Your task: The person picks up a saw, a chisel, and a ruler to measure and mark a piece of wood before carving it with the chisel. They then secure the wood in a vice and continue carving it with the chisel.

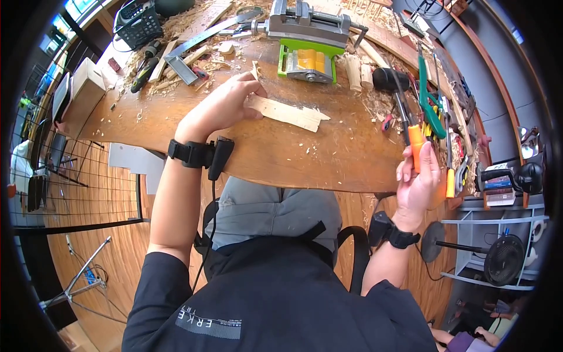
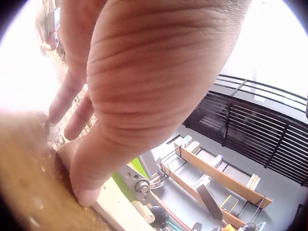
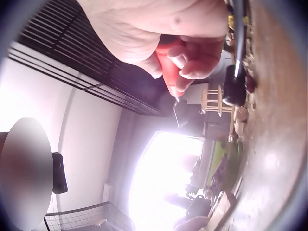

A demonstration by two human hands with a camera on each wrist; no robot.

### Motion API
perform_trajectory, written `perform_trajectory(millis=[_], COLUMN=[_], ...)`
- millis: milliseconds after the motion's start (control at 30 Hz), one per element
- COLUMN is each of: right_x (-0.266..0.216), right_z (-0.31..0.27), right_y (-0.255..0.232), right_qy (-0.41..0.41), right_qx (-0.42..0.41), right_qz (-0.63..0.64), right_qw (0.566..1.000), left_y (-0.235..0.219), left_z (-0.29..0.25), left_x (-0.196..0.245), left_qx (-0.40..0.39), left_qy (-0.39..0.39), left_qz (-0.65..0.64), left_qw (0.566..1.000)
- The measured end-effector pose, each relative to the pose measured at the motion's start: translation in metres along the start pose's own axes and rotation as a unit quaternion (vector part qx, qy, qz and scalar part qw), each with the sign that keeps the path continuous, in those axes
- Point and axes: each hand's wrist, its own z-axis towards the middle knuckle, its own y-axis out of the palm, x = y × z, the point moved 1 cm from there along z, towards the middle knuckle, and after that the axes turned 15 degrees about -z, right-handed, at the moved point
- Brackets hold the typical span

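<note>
My left hand (image 1: 231, 102) grips the left end of a pale wood strip (image 1: 290, 115) lying on the workbench (image 1: 258, 152). In the left wrist view, the thumb lies along the near side of the strip (image 2: 115, 202) and the fingers reach over the far side. The strip's right end is ragged and splintered. In my right hand (image 1: 417, 182) is a chisel with an orange handle (image 1: 417, 141), held upright near the bench's right front edge. Its flat metal blade (image 2: 209, 201) shows in the left wrist view. From the right wrist, fingers curl round the handle (image 3: 169, 72).
A grey vise (image 1: 308, 26) on a green base stands at the back middle. A black-headed mallet (image 1: 387, 79), green-handled tool (image 1: 431, 105) and another orange handle (image 1: 450, 183) lie at right. A try square (image 1: 182, 69) and wood shavings lie at left.
</note>
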Motion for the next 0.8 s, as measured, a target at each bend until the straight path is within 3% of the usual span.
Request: perform_trajectory(millis=[67, 133, 167, 233, 267, 300, 333, 367, 400, 467, 500, 567, 700, 800], right_x=[0.009, 0.02, 0.024, 0.028, 0.029, 0.03, 0.031, 0.033, 0.036, 0.041, 0.042, 0.042, 0.043, 0.041], right_z=[-0.008, -0.013, -0.014, -0.015, -0.014, -0.013, -0.012, -0.012, -0.011, -0.01, -0.011, -0.011, -0.01, -0.011], right_y=[0.007, 0.014, 0.017, 0.023, 0.025, 0.027, 0.028, 0.028, 0.026, 0.021, 0.021, 0.02, 0.021, 0.022], right_qy=[0.032, 0.041, 0.04, 0.04, 0.033, 0.026, 0.023, 0.022, 0.011, -0.003, -0.002, -0.002, 0.002, 0.006], right_qx=[0.012, 0.01, 0.008, 0.006, 0.009, 0.012, 0.014, 0.008, 0.008, 0.004, -0.002, 0.0, -0.018, -0.015], right_qz=[0.039, 0.041, 0.042, 0.053, 0.05, 0.046, 0.051, 0.054, 0.06, 0.075, 0.077, 0.077, 0.059, 0.054], right_qw=[0.999, 0.998, 0.998, 0.998, 0.998, 0.999, 0.998, 0.998, 0.998, 0.997, 0.997, 0.997, 0.998, 0.998], left_y=[-0.002, -0.007, -0.009, -0.014, -0.014, -0.018, -0.017, -0.016, -0.019, -0.021, -0.019, -0.014, 0.0, 0.005], left_z=[-0.002, -0.005, -0.01, -0.02, -0.023, -0.028, -0.032, -0.036, -0.041, -0.05, -0.054, -0.059, -0.062, -0.064], left_x=[0.007, 0.019, 0.027, 0.044, 0.049, 0.049, 0.047, 0.046, 0.048, 0.057, 0.059, 0.063, 0.066, 0.067], left_qx=[0.029, 0.069, 0.07, 0.251, 0.331, 0.362, 0.379, 0.391, 0.396, 0.361, 0.365, 0.357, 0.365, 0.368], left_qy=[0.036, -0.043, -0.042, 0.05, 0.085, 0.066, 0.003, -0.06, -0.061, -0.081, -0.082, -0.095, -0.098, -0.096], left_qz=[0.022, -0.018, -0.014, 0.062, 0.016, 0.043, -0.081, -0.202, -0.198, -0.4, -0.398, -0.539, -0.598, -0.591], left_qw=[0.999, 0.997, 0.997, 0.965, 0.94, 0.929, 0.922, 0.896, 0.895, 0.839, 0.838, 0.757, 0.707, 0.711])
